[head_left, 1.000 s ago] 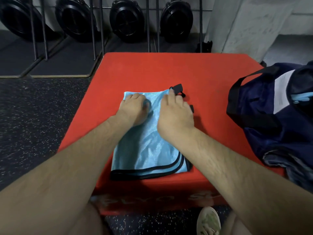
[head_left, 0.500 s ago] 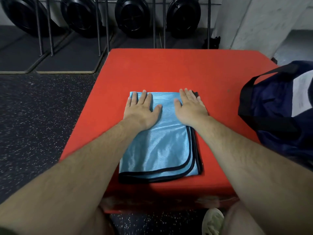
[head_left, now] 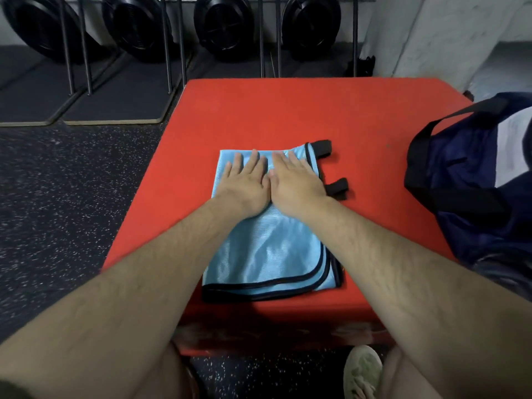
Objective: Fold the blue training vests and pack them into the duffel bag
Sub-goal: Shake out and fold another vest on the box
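Our left hand [head_left: 244,182] and right hand [head_left: 295,184] lie flat, fingers straight, touching side by side, pressing one folded blue vest [head_left: 267,251] on the red tabletop [head_left: 259,110]. Two black tabs [head_left: 323,146] jut from the vest's right edge. One duffel bag [head_left: 472,180] sits at the tabletop's right. Four black plates [head_left: 221,24] stand behind.

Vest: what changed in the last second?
The left hand and right hand, curled at the far edge of the vest a second ago, then flat and apart, now press flat side by side on its far half. Two black straps, nearly hidden half a second ago, stick out on its right. The vest stayed folded on the red box, beside the duffel bag.
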`<state>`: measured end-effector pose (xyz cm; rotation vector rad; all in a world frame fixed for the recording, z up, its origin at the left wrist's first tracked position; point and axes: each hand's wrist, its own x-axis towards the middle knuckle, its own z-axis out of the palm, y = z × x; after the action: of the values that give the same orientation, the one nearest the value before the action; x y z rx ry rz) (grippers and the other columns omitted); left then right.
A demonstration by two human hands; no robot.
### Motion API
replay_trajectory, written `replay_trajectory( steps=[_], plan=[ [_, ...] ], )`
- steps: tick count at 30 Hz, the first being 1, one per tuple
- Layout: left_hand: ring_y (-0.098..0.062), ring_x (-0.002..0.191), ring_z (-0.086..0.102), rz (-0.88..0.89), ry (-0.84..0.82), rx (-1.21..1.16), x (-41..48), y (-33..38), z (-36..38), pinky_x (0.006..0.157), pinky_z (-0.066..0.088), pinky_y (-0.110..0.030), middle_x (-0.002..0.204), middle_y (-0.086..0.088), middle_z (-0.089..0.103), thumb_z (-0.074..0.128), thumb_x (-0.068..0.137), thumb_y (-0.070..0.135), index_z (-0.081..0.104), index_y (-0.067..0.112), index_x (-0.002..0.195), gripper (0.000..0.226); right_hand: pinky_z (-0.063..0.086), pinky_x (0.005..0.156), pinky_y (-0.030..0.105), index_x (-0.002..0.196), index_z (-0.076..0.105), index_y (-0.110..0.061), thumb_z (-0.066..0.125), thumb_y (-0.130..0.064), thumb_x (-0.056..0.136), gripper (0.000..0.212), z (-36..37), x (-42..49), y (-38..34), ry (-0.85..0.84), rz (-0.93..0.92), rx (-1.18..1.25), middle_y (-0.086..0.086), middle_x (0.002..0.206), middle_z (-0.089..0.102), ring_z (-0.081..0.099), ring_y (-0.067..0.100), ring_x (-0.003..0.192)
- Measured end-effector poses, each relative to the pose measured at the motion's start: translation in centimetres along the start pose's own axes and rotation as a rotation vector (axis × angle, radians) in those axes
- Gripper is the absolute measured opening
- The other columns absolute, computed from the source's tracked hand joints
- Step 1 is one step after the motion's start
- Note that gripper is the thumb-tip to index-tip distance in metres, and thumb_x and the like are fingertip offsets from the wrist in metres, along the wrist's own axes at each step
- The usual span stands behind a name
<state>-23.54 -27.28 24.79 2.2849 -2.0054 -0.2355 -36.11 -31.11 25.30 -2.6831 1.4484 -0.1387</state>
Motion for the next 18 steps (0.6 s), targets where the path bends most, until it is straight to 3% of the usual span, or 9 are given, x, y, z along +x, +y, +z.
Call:
replay_trajectory(
  steps=[5,8,11,14,16,18],
  plan=[
    [-0.025,0.153,-0.01,-0.104,0.0,-0.003,0.3,-1.2,0.2,0.124,-0.005,-0.043,0.167,0.002,-0.006,0.013,0.1,0.059,0.005,0.024,0.159,0.07,-0.001,0.126,0.037,0.161,0.002,-0.015,0.015,-0.04,0.106,0.062,-0.5,-0.3,4.1,-0.069,0.217,0.1,0.002,0.168,-0.009,-0.006,0.013,0.154],
    [-0.025,0.153,-0.007,-0.156,0.014,-0.011,0.1,-1.5,0.0,0.124,-0.003,-0.042,0.167,-0.002,-0.004,0.014,0.099,0.061,0.007,0.016,0.159,0.076,-0.001,0.126,0.037,0.161,0.0,-0.011,0.013,-0.036,0.107,0.061,-0.9,-0.5,4.5,-0.08,0.235,0.101,0.004,0.168,-0.01,-0.005,0.014,0.154],
    [-0.03,0.153,0.0,-0.201,0.067,-0.042,-0.3,-1.2,-0.9,0.124,0.001,-0.045,0.166,-0.011,0.004,0.017,0.103,0.052,0.015,0.007,0.157,0.07,-0.005,0.125,0.039,0.16,-0.001,-0.008,0.015,-0.031,0.107,0.06,-1.5,-1.2,2.8,0.037,0.196,-0.063,0.007,0.168,-0.011,-0.01,0.02,0.154],
    [-0.026,0.154,0.001,-0.019,0.102,-0.038,-1.9,1.0,-1.2,0.124,0.003,-0.044,0.166,-0.01,0.003,0.026,0.105,0.036,0.012,0.007,0.158,0.062,-0.006,0.125,0.039,0.16,0.001,-0.009,0.027,-0.024,0.103,0.064,-2.2,-3.7,-0.4,0.145,0.066,-0.074,0.006,0.168,-0.009,-0.012,0.021,0.154],
    [-0.023,0.154,-0.001,0.103,0.055,-0.034,-3.7,2.0,-0.2,0.123,0.004,-0.044,0.167,-0.005,0.002,0.031,0.104,0.033,0.007,0.013,0.159,0.064,-0.006,0.125,0.037,0.16,0.003,-0.01,0.03,-0.022,0.102,0.065,-1.3,-6.0,-1.6,0.085,0.014,-0.031,0.004,0.168,-0.006,-0.011,0.018,0.154],
    [-0.02,0.154,-0.001,0.078,0.046,-0.067,-5.0,1.6,1.0,0.124,0.001,-0.041,0.167,0.001,0.002,0.024,0.105,0.037,0.01,0.017,0.159,0.059,-0.007,0.125,0.036,0.16,0.005,-0.01,0.021,-0.029,0.105,0.06,-0.1,-7.6,-1.0,-0.008,0.037,0.008,0.003,0.169,-0.004,-0.009,0.015,0.154]
  ],
)
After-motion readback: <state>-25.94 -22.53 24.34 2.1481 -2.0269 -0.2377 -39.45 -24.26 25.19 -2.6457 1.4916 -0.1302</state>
